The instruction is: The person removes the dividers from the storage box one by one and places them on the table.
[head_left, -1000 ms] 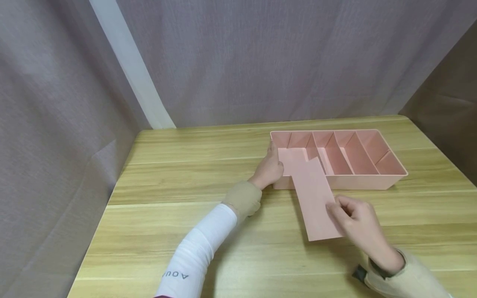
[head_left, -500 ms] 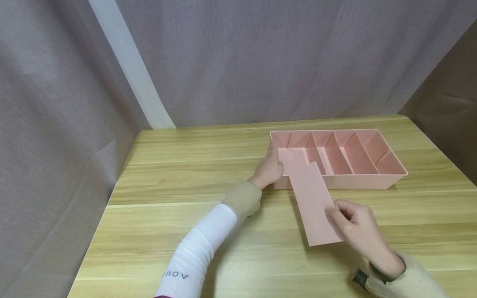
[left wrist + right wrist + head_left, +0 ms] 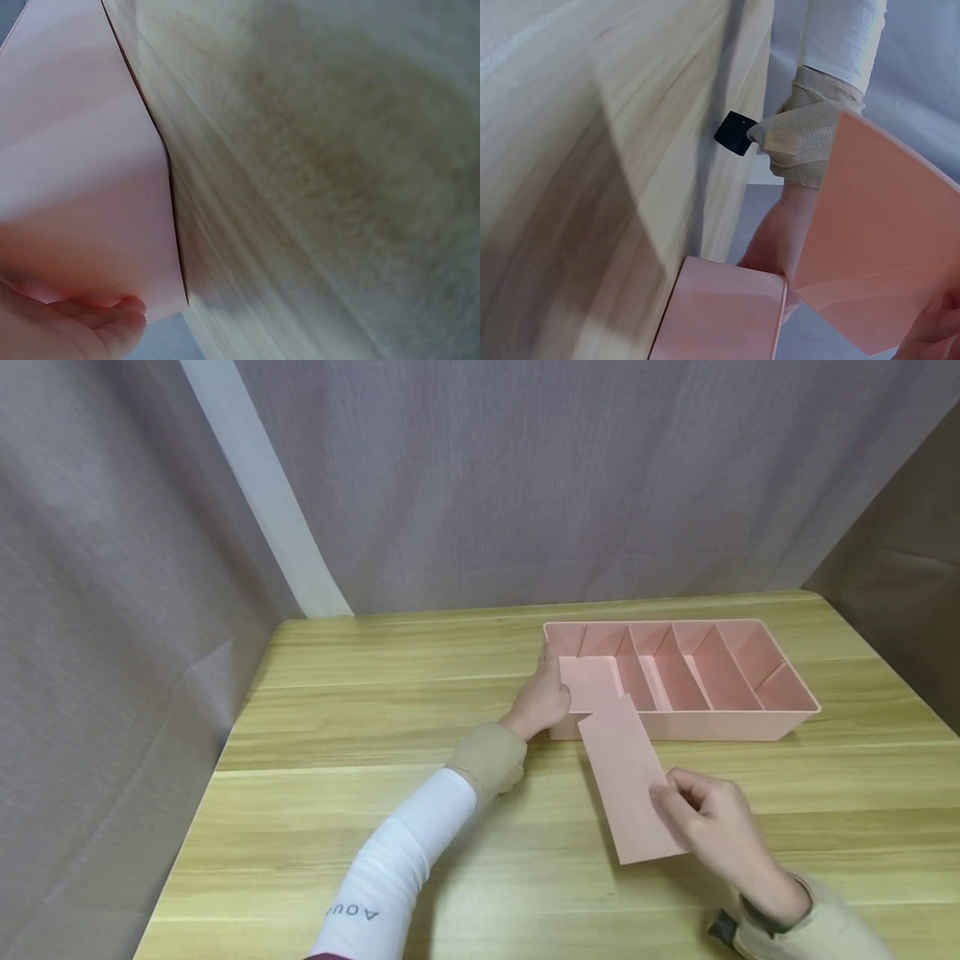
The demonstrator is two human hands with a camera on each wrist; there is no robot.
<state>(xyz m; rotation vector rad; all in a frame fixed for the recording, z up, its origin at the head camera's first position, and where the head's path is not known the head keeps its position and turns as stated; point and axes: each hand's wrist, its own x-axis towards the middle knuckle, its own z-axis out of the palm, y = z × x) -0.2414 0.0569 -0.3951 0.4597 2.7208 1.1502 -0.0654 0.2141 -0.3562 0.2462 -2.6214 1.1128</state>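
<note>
A pink divided storage box (image 3: pixel 720 727) stands at the right of the table, its compartments parted by upright dividers. My left hand (image 3: pixel 542 700) grips its left end at the front corner; in the left wrist view the fingers (image 3: pixel 101 326) lie against the pink wall (image 3: pixel 90 187). In front of the box, my right hand (image 3: pixel 716 822) pinches the right edge of a loose flat pink divider (image 3: pixel 626 781) between thumb and curled fingers. The divider is tilted, its notched far end overlapping the box's front rim in the head view. The right wrist view shows the divider (image 3: pixel 889 232) apart from the tabletop.
The wood-grain table (image 3: pixel 360 710) extends left of and in front of the box. Grey-purple curtains (image 3: pixel 480 485) hang behind it and at the left, with a white strip (image 3: pixel 262 485). A darker panel (image 3: pixel 900 552) stands at the right.
My right hand has drawn the divider slightly toward me and to the left, so less of it overlaps the box. My left hand and the box have stayed in place.
</note>
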